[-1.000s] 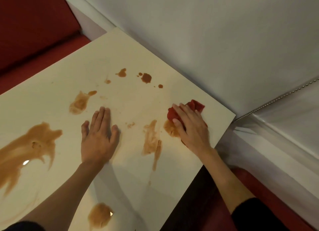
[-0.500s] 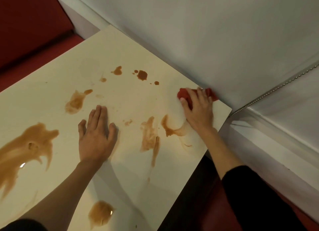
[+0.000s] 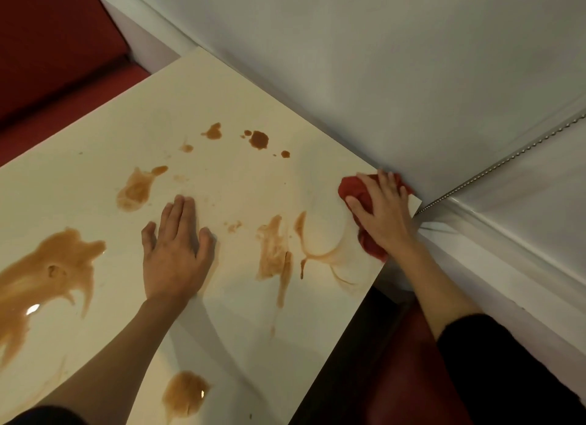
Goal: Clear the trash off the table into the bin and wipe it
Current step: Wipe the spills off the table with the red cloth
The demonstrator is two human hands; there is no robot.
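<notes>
Several brown spills (image 3: 272,250) are waiting, so I am pressing the red cloth (image 3: 352,186) into the far right corner of the table (image 3: 206,107) under my right hand (image 3: 383,215), fingers spread, bracing my left hand (image 3: 174,253) flat and empty, and aiming overlapping strokes inward.

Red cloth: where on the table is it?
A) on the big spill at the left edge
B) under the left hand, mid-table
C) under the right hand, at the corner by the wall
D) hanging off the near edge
C: the right hand presses the cloth at the table corner beside the wall.
</notes>
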